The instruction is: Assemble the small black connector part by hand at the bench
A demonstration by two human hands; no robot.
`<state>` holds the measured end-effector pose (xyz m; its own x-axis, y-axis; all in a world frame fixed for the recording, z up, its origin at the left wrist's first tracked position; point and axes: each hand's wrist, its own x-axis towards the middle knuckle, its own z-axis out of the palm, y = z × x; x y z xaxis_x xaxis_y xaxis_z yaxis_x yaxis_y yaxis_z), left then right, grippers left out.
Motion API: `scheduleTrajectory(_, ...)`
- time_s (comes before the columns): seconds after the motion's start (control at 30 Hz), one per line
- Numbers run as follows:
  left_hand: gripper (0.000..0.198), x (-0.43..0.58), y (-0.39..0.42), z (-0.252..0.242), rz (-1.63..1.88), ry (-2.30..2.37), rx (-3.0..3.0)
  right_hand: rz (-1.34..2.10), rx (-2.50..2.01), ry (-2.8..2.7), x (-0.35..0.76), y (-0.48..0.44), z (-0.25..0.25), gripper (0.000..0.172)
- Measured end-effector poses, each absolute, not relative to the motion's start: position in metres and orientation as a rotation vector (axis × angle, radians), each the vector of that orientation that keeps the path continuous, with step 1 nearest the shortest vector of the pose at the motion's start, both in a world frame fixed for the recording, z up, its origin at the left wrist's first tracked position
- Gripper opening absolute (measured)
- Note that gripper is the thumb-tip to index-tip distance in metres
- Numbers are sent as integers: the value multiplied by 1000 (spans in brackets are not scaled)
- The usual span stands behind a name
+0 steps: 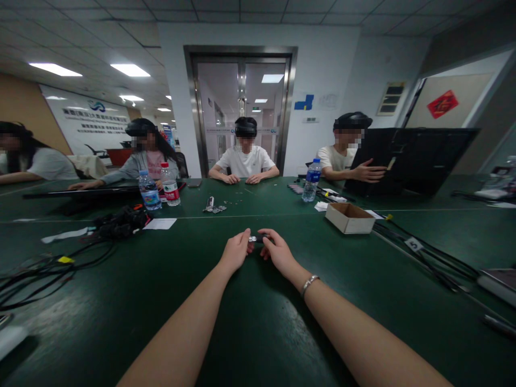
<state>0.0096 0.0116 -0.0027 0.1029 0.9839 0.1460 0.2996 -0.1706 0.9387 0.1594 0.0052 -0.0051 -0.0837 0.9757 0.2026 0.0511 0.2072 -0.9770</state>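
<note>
Both of my hands meet over the green table (258, 322), fingers closed around a small silver-and-black object (260, 237). My left hand (236, 250) pinches its shiny silver end between thumb and fingers. At the dark end, my right hand (279, 251) grips with thumb and index finger; a metal bracelet (309, 285) is on that wrist. The object is slim and partly covered by my fingertips, so its exact kind cannot be made out. It is held just above the tabletop, roughly level.
An open cardboard box (349, 219) sits to the right, near black cables (423, 255). Beyond my hands lie small metal pieces (215, 207). Two bottles (150, 191) and tangled black gear (121, 221) are at left, another bottle (312, 181) at right. Several people sit around the table.
</note>
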Motion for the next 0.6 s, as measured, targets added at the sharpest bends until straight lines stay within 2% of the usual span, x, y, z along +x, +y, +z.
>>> scheduleTrajectory(0.1, 36, 9, 9, -1, 1159, 1208, 1609, 1077, -1055, -1371, 160, 6, -6, 25)
scheduleTrajectory(0.23, 25, 8, 8, 0, 1164, 1152, 1715, 1085, -1046, -1366, 160, 5, -6, 25)
scheduleTrajectory(0.6, 44, 7, 13, -6, 1062, 1267, 1768, 1112, -1074, -1407, 159, 3, -4, 24)
